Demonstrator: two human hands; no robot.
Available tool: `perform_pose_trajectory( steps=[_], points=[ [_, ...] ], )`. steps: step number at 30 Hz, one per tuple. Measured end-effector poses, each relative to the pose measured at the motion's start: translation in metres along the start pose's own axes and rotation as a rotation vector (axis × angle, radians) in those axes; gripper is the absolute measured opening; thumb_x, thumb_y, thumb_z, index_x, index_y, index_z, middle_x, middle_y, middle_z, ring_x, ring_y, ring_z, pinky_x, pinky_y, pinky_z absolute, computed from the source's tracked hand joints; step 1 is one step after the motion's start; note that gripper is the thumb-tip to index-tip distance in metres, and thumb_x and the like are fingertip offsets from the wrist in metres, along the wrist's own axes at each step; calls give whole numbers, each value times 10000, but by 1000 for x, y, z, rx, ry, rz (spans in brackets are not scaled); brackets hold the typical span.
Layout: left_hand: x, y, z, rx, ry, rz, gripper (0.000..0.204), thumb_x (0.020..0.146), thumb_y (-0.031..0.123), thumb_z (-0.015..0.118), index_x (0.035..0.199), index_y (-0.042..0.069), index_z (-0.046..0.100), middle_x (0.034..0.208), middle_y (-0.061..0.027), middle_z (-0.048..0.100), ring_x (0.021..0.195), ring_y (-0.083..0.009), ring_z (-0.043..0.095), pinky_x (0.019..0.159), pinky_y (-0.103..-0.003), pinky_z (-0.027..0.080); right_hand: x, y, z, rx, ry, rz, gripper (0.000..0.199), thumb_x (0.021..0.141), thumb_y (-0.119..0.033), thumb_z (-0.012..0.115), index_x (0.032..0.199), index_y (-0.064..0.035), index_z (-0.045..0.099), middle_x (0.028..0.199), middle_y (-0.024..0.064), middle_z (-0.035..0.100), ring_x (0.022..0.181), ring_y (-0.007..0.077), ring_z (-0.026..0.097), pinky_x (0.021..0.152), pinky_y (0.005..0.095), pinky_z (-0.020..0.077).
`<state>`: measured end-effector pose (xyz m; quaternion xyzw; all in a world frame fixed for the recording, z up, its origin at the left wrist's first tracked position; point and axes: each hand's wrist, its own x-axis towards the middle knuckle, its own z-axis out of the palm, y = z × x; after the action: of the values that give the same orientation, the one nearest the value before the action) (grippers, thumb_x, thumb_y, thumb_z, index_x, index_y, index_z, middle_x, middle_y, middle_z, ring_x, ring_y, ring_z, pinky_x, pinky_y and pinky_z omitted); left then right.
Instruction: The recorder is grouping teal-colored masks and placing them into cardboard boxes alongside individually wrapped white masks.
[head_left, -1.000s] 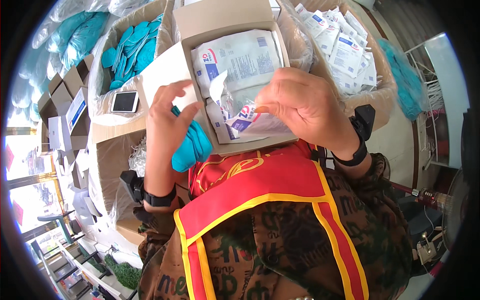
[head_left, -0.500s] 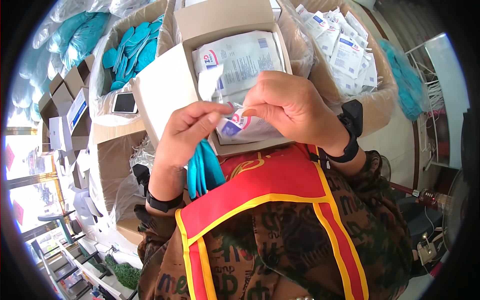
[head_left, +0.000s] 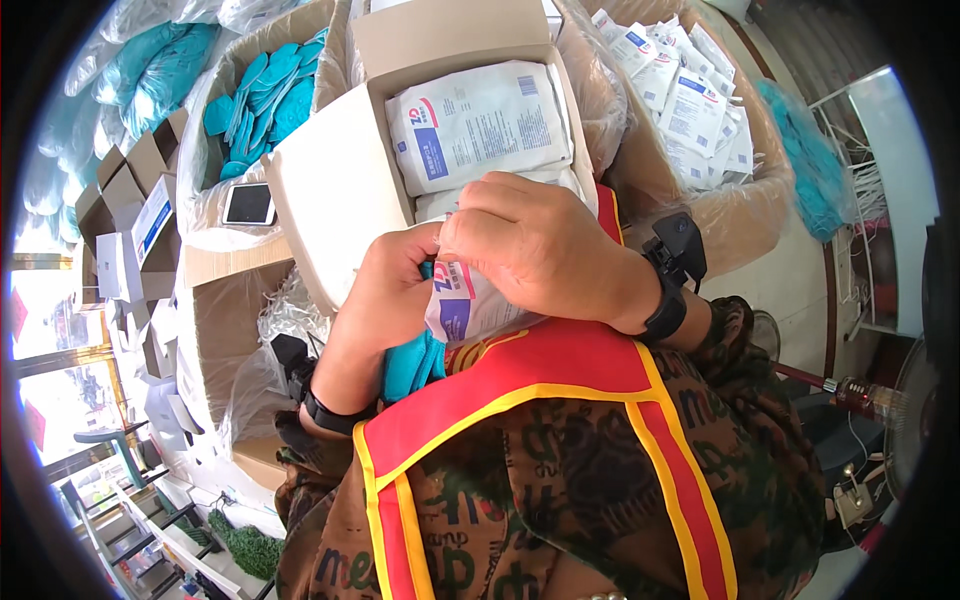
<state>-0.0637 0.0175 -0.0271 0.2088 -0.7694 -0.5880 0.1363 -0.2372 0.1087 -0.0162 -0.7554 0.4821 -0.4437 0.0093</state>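
Head view: right hand [head_left: 545, 250] pinching white packet [head_left: 487, 305], top hidden; left hand [head_left: 392, 290] gripping half-covered teal pieces [head_left: 410, 368]

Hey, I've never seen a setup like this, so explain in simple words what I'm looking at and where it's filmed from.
There's no robot here, just a person's bare hands. The view comes from a wide fisheye camera worn on the head, looking down, so straight edges bend. The left hand has folded teal pieces hanging beneath it; the right hand pinches a printed white packet. Just ahead is an open box containing a larger white pack. To the left, a phone lies beside a carton of loose teal pieces; to the right, another carton holds small white packets.
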Motion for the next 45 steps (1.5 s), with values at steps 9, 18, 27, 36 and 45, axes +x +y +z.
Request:
perform_pose_trajectory(
  steps=[9, 18, 27, 36, 45],
  points=[
    [-20, 18, -28, -194, 533, -21, 108, 844, 19, 664, 950, -2, 670, 793, 6, 636, 661, -38, 527, 597, -165, 390, 0, 13, -65, 187, 79, 196, 40, 871, -38, 635, 846, -22, 608, 771, 54, 587, 702, 152, 566, 636, 258, 455],
    [-76, 1, -108, -281, 914, 170, 186, 848, -8, 655, 1020, 29, 593, 775, -32, 608, 515, -68, 481, 487, -199, 389, 16, 94, -57, -210, -184, 288, 122, 848, -150, 672, 893, -42, 638, 862, 89, 631, 771, 277, 610, 699, 335, 481],
    [-51, -9, -80, -351, 758, 324, 352, 986, 298, 531, 735, 55, 491, 794, -115, 555, 608, -111, 454, 587, -228, 363, 48, 136, 25, -447, -372, 220, 393, 788, -214, 727, 1099, -29, 572, 1081, 117, 572, 865, 341, 627, 750, 419, 514],
    [6, -13, -57, -411, 788, 123, 361, 932, 257, 632, 646, 70, 516, 654, -56, 573, 643, -72, 530, 576, -208, 390, 23, 100, 3, -193, -165, 223, 147, 820, -108, 654, 811, -24, 533, 866, 133, 598, 783, 336, 618, 662, 417, 488],
    [31, -6, -35, -23, 379, 35, 253, 825, 88, 721, 1057, 20, 645, 817, 13, 602, 733, -59, 490, 662, -212, 406, 12, 20, -29, 79, -146, 186, 120, 823, -77, 659, 878, -45, 556, 834, 113, 597, 771, 318, 624, 661, 377, 489]
  ],
)
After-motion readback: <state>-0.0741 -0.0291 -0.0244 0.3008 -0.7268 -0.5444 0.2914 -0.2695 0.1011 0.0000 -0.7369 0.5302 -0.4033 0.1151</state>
